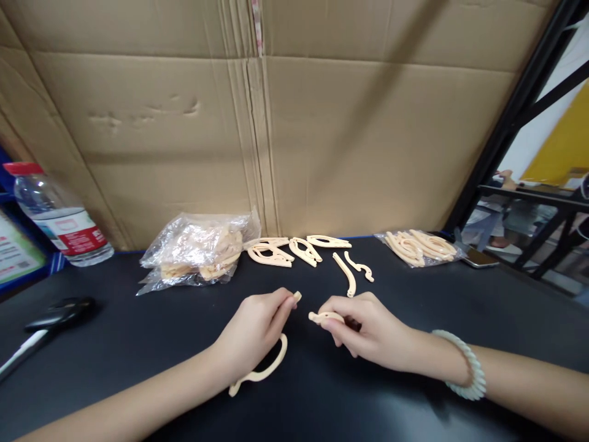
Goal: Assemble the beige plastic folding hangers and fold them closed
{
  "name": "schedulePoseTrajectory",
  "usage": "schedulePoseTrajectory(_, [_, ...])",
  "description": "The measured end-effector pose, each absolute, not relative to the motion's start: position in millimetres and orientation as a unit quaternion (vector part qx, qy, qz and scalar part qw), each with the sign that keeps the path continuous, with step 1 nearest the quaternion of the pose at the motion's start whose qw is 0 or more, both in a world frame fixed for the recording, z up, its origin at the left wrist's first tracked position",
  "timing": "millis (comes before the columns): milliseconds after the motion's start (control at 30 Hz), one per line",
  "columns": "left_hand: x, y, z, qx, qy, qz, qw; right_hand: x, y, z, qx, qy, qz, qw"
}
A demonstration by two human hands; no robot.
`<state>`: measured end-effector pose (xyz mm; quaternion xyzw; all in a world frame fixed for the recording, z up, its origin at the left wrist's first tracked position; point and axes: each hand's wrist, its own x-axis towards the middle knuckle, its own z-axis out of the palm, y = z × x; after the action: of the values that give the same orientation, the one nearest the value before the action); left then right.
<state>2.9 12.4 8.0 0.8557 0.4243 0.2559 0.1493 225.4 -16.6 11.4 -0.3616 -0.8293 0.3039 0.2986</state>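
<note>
Left hand pinched closed on a slender, cream, plastic-looking bar, of which a short blunt tip emerges beyond thumb and forefinger; right hand closed on a curved, cream, plastic-looking piece bearing a small dark hole, its end directed toward the left hand. Both held parts are apart, above the middle of the matte black tabletop. Below the left hand shows a bowed, cream, plastic-looking strip; from my remote view I cannot tell whether it lies separate or belongs to the bar in that grip. Toward the far edge lie a loose, gently bent cream bar, a smaller hooked cream piece and several looped cream frames; a clear plastic bag of cream parts rests near the far edge at left, a flatter clear packet of cream parts near the far right corner. I judge the held parts light and stiff, smooth enough to twist between bare fingertips, and most fragile at narrow or pierced ends. I would grip them along the thicker mid-length, thumb opposing forefinger, leaving the ends exposed and unstrained.
</note>
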Motion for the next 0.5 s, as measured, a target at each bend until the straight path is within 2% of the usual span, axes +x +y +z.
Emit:
schedulePoseTrajectory(133, [2.1,18.7,9.3,0.724,0.486,0.319,0.370,233.7,-11.6,22.6,-0.348,-0.844,0.207,0.352])
schedulePoseTrajectory(200, [1.6,22.6,9.7,0.669,0.489,0.340,0.444,240.6,-7.8,30.6,-0.340,-0.844,0.154,0.385])
schedulePoseTrajectory(400, [-0.4,26.5,13.1,0.622,0.483,0.376,0.489,273.5,14.0,51.2,-0.403,-0.793,0.022,0.457])
schedulePoseTrajectory(500, [-0.4,25.5,15.5,0.618,0.486,0.377,0.489,291.0,29.1,51.3,-0.426,-0.783,-0.054,0.450])
